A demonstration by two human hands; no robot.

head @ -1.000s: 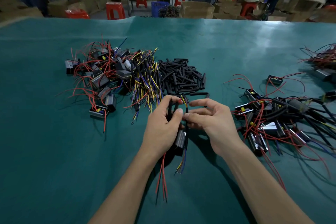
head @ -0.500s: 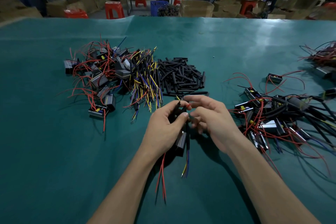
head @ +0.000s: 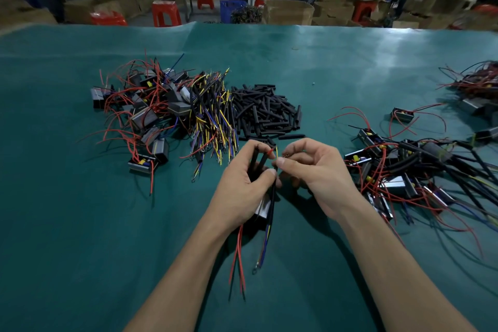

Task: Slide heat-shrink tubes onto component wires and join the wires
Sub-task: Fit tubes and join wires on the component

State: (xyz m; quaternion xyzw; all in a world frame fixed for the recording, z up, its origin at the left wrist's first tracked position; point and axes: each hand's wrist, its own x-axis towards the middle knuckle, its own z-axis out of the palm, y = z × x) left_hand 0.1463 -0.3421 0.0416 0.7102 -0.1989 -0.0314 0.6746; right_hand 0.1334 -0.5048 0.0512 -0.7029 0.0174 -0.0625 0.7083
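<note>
Your left hand (head: 244, 183) is curled around the component (head: 262, 209), its silver-and-black body tucked under the heel of the palm, and two black heat-shrink tubes (head: 258, 160) stand up between thumb and fingers, pointing away from you toward the loose tube pile (head: 265, 113). Out of the top of those tubes peeks a red wire tip (head: 270, 152), with a yellow wire tip (head: 276, 154) just beside it. Your right hand (head: 314, 172) is right there, thumb and forefinger pinched on something fine at the wire ends; I cannot tell exactly which strand it has, the spot is too small. What matters is this: the wire ends sit in the narrow gap between your two thumbs, their long axis running nearly straight away from you, and your right fingertips are the nearer to them, practically touching. So the join looks like it is about to be made at that spot, the right hand bringing its end onto the tip the left hand presents. Below your left wrist the red leads (head: 238, 259) and a blue-and-yellow lead (head: 265, 245) trail back toward you on the green tabletop (head: 80, 224). Beyond your left hand lies the heap of untouched components (head: 145, 113); past your right hand lies another tangle of wired components (head: 404, 170), some with black tubing already on.
</note>
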